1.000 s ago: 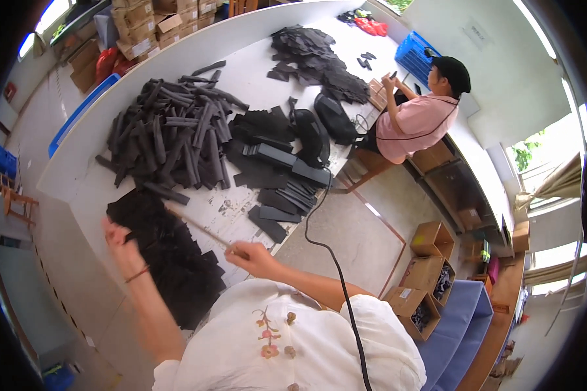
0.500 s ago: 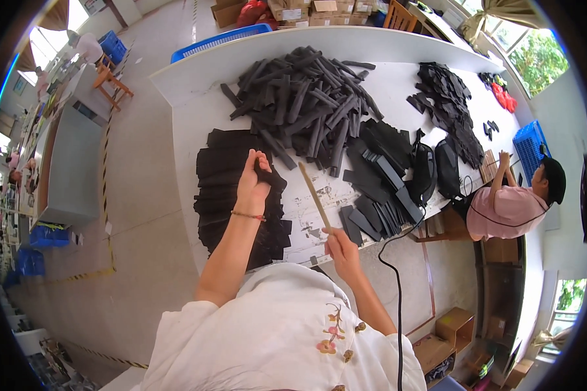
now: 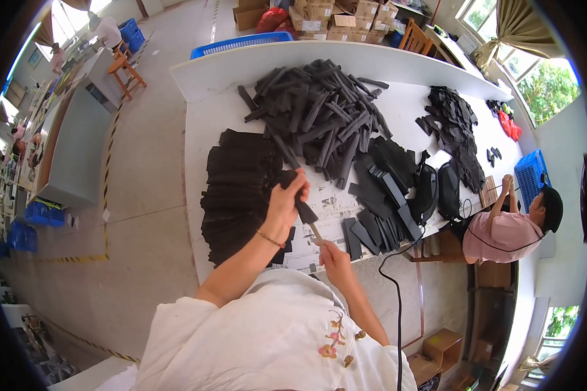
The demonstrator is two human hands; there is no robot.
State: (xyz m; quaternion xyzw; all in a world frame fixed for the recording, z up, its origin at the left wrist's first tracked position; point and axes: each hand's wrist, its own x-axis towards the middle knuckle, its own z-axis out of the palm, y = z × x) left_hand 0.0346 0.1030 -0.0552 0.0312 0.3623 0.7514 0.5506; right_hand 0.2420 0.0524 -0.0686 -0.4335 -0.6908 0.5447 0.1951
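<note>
My left hand (image 3: 285, 207) is closed round a black fabric sleeve (image 3: 306, 212), held over the table. A thin, flat, light-coloured stick (image 3: 316, 233) runs into the sleeve's near end; its far end is hidden. My right hand (image 3: 336, 262) pinches the near end of that stick, close to the table's front edge. Beside my left hand lies a layered stack of black fabric pieces (image 3: 236, 195). Just beyond is a big heap of dark grey tubes (image 3: 332, 114), one of them reaching down toward my left hand.
Flat black strips (image 3: 378, 231) and black pouches (image 3: 426, 186) lie to the right, with a black cable (image 3: 390, 260) hanging off the edge. More black pieces (image 3: 451, 124) are farther back. A co-worker in pink (image 3: 502, 231) sits at the right. A white panel (image 3: 241, 62) borders the table's far side.
The stick, bare half a second ago, now sits partly inside the black fabric sleeve. My left hand has moved right and toward me, over the stick; the whole view has shifted slightly.
</note>
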